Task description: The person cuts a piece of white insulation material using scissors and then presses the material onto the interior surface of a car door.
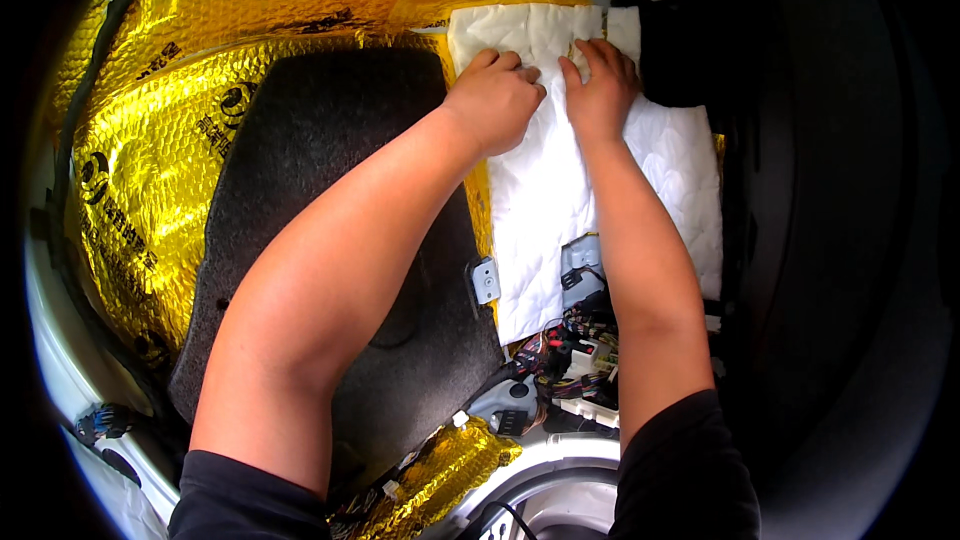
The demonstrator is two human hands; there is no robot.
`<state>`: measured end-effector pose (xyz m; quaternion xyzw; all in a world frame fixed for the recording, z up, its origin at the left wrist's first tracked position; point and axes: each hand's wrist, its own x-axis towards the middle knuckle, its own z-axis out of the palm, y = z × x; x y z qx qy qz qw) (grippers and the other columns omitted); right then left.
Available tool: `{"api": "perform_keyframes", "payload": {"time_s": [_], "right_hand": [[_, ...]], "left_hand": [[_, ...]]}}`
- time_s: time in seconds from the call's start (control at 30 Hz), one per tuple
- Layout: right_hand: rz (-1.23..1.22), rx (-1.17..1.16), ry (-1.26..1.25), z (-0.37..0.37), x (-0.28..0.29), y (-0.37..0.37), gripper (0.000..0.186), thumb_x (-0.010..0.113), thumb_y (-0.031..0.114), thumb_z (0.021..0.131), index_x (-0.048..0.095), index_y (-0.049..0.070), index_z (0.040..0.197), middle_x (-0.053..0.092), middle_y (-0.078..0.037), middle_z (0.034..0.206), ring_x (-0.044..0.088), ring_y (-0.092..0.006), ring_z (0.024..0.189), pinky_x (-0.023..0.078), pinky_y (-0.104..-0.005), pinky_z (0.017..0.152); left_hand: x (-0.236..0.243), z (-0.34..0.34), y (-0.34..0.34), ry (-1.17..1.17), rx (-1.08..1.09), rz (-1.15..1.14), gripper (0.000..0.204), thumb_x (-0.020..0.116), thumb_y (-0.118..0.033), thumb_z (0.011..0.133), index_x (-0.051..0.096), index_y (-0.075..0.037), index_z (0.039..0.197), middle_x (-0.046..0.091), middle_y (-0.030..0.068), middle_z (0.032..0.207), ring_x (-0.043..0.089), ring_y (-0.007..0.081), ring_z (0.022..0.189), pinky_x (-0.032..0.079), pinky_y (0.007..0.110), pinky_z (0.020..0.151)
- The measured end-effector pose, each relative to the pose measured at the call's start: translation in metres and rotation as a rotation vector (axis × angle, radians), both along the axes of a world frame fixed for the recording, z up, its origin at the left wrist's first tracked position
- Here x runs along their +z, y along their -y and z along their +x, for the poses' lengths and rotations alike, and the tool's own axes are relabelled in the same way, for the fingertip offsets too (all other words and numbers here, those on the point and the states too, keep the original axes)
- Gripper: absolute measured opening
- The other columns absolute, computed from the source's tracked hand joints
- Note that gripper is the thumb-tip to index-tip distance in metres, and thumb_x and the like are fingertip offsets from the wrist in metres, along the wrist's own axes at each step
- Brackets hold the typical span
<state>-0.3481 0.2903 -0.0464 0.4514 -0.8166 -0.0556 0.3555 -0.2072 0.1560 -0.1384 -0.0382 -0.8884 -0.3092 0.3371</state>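
Observation:
A white quilted padding sheet (pixel 540 200) lies over the gold-lined panel inside what looks like a stripped car body. My left hand (pixel 497 100) rests on its upper left part, fingers curled in; the fingertips are hidden, so what they grip does not show. Close to its right, my right hand (pixel 603 95) lies on the upper part of the sheet, thumb and fingers apart. The sheet has a notch at its lower middle, where a grey metal bracket (pixel 580 258) shows. Its right portion hangs lower, beside my right forearm.
Dark grey carpet-like lining (pixel 350 140) covers the left middle. Gold embossed foil (pixel 150 190) lines the left and top. Bundled wires and connectors (pixel 580 355) sit below the padding, near a small metal bracket (pixel 485 281). A white rounded metal rim (pixel 560 450) curves at the bottom.

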Motion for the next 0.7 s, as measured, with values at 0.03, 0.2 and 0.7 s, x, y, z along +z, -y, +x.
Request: {"api": "perform_keyframes", "payload": {"time_s": [0.03, 0.2, 0.7], "right_hand": [[0.024, -0.012, -0.002, 0.000, 0.001, 0.001, 0.026, 0.081, 0.027, 0.087, 0.080, 0.017, 0.111, 0.067, -0.003, 0.136, 0.059, -0.0299, 0.123, 0.044, -0.0491, 0.106], [0.192, -0.179, -0.058, 0.007, 0.001, 0.006, 0.040, 0.068, 0.035, 0.097, 0.071, 0.019, 0.134, 0.047, -0.004, 0.160, 0.045, -0.0330, 0.141, 0.034, -0.0563, 0.116], [0.289, 0.149, 0.099, 0.027, -0.008, -0.011, 0.041, 0.068, 0.016, 0.096, 0.069, 0.023, 0.136, 0.058, 0.003, 0.150, 0.051, -0.0276, 0.135, 0.034, -0.0460, 0.115]], "left_hand": [[-0.002, 0.000, -0.001, -0.021, 0.003, 0.005, 0.040, 0.067, -0.010, 0.081, 0.077, -0.009, 0.119, 0.070, 0.0061, 0.136, 0.058, 0.0267, 0.127, 0.040, 0.041, 0.111], [-0.001, 0.000, 0.000, 0.002, -0.001, -0.003, 0.039, 0.066, -0.009, 0.081, 0.077, -0.009, 0.118, 0.070, 0.0061, 0.135, 0.058, 0.0265, 0.128, 0.040, 0.041, 0.111], [0.009, -0.001, 0.005, 0.043, -0.022, 0.023, 0.037, 0.066, -0.009, 0.081, 0.077, -0.006, 0.116, 0.072, 0.0067, 0.127, 0.059, 0.0264, 0.123, 0.043, 0.041, 0.108]]}}
